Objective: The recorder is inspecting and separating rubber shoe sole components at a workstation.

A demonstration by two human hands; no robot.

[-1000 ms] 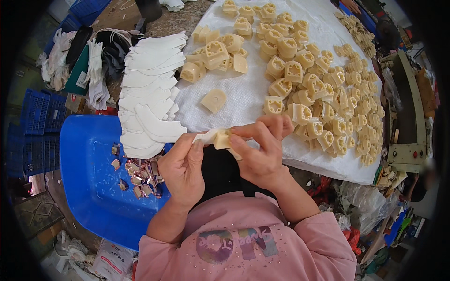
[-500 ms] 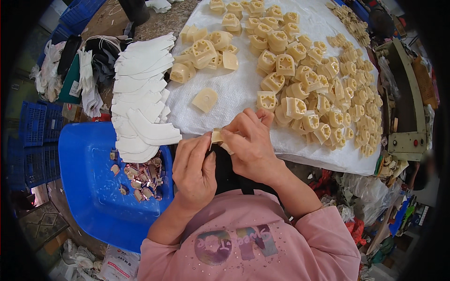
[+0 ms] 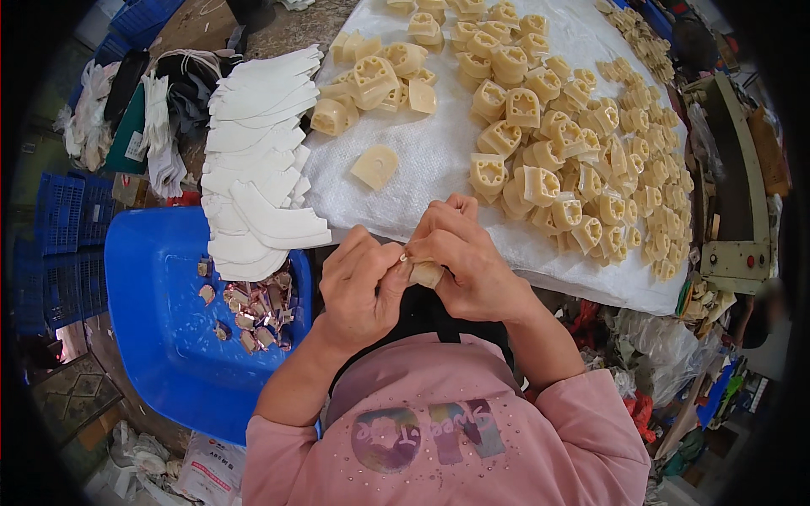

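Note:
My right hand [image 3: 466, 257] is wrapped around a small cream plastic shoe heel [image 3: 427, 274], held in front of my body just off the table edge. Thumb and fingers of my left hand [image 3: 361, 282] are pinched together at the heel's left edge. Whatever sits in that pinch is too small to name. A single heel [image 3: 375, 167] lies flat side up on the white woven cloth [image 3: 354, 207] beyond my hands. A small pile of heels [image 3: 371, 80] is behind it, and a big heap of heels [image 3: 557, 148] spreads to the right.
Overlapping white cut pieces [image 3: 253, 160] run along the table's left side, jutting over a blue plastic tub [image 3: 169, 329]. Small shiny brownish pieces [image 3: 257, 312] lie in the tub. Blue crates [image 3: 59, 215] stand far left; a grey-green machine [image 3: 732, 253] is at the right.
My left hand has risen slightly and turned at the heel's edge. The heel has tilted and shows more of its face in my right hand. The view has shifted slightly.

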